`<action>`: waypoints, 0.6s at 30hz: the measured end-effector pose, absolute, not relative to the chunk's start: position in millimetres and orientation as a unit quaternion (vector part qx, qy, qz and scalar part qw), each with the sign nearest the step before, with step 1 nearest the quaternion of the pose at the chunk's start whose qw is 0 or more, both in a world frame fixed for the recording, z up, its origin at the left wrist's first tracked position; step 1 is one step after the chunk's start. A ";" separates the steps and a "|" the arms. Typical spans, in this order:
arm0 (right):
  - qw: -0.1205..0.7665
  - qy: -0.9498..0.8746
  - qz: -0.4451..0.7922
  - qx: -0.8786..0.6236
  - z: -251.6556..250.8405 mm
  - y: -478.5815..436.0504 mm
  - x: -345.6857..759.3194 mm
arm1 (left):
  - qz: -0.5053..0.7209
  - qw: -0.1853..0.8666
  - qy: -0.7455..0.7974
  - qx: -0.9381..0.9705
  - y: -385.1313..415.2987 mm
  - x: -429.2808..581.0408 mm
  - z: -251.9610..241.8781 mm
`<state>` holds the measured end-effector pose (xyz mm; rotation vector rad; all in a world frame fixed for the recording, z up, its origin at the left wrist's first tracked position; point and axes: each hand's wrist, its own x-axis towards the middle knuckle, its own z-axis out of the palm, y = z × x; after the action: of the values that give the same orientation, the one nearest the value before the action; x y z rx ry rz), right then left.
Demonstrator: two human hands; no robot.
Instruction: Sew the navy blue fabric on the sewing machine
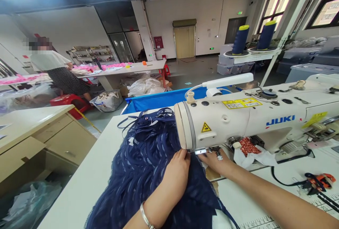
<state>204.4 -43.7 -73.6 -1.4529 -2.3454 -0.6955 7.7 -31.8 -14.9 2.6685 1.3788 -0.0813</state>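
Note:
A pile of navy blue patterned fabric (148, 158) lies on the white sewing table (87, 183), running under the head of a white JUKI sewing machine (238, 119). My left hand (176, 172) rests flat on the fabric just left of the needle, fingers stretched toward the presser foot (215, 151). My right hand (215, 162) lies on the fabric right below the presser foot, its fingers pressing the cloth down. A silver bangle sits on my left wrist.
Orange thread snips (320, 181) lie at the table's right. Red patterned scraps (247, 146) sit behind the machine. Two blue thread cones (240, 40) stand on a rack. A blue bin (161, 100) is behind the table, wooden desks (34, 133) at left, a person bending far left.

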 end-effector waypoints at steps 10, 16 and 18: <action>0.255 -0.811 -0.034 -0.526 -77.9 -36.7 211.2 | 0.030 0.094 0.464 0.880 -30.3 2.9 -18.0; 0.241 -0.814 -0.080 -0.522 -58.1 -51.0 206.3 | 0.006 0.096 0.467 0.879 -22.6 2.9 -12.7; 0.240 -0.808 -0.083 -0.531 -53.6 -53.4 202.7 | -0.016 0.059 0.465 0.883 -18.8 5.7 -12.5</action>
<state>202.7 -53.4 -53.6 -1.4532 -2.2125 -0.2261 5.7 -18.8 -12.5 2.6744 1.4098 -0.0485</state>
